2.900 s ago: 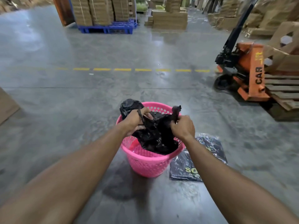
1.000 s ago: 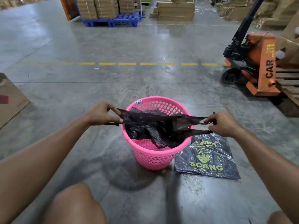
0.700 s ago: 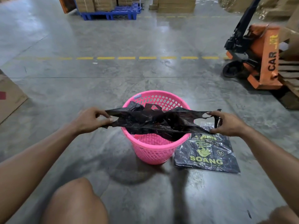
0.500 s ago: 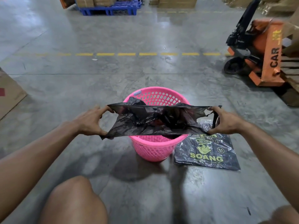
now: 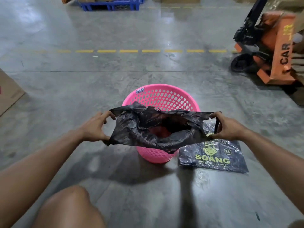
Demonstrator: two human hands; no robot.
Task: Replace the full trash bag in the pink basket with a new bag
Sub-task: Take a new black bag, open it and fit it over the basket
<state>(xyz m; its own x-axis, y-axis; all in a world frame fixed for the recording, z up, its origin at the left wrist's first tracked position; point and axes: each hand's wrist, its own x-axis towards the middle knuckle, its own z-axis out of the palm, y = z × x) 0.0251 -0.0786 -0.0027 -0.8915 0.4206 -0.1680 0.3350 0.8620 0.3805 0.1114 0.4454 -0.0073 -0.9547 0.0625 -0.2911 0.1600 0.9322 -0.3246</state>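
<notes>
fingers (image 5: 109,114) of both hands pinched on black bag (image 5: 148,132), mouth now wider over pink basket (image 5: 164,96)

Crinkled thin black plastic bag (image 5: 148,129) is looking semi-glossy over the perforated pink plastic basket (image 5: 164,97); the polished grey concrete floor (image 5: 115,76) beneath the basket is reflecting light.

basket (image 5: 162,97): sitting on the floor (image 5: 115,76), centre, ahead of the person's knee (image 5: 70,209)
bag (image 5: 148,129): hanging stretched over the basket mouth, covering its near rim
left hand (image 5: 95,127): gripping the bag's left edge, left of the basket
right hand (image 5: 227,126): gripping the bag's right edge, right of the basket
pack of bags (image 5: 213,156): lying flat on the floor, just right of the basket, below the right hand
pallet jack (image 5: 269,46): standing far right, behind the basket
pallet (image 5: 110,4): sitting far back, left of centre
cardboard (image 5: 8,91): lying at the left edge
</notes>
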